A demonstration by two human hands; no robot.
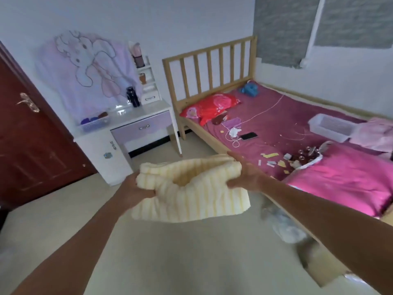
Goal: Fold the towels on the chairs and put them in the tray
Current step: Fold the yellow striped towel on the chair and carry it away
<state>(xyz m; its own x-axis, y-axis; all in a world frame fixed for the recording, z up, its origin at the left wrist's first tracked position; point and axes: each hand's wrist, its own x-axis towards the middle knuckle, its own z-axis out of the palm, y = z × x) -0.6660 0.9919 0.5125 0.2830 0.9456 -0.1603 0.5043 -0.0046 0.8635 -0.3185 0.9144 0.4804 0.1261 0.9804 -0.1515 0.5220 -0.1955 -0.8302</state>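
Observation:
A cream, ribbed towel [189, 194] hangs folded in the air in front of me, above the floor. My left hand [136, 189] grips its left edge. My right hand [244, 174] grips its upper right edge. Both arms are stretched forward. A white plastic tray [319, 122] lies on the bed at the right, beyond and to the right of the towel. No chair is in view.
A wooden bed [212, 60] with a magenta sheet carries a red pillow [212, 107], a phone [248, 136], cables and scraps. A white and lilac dressing table [136, 126] stands at the wall, a dark red door [32, 145] at the left. Bags lie on the floor beside the bed.

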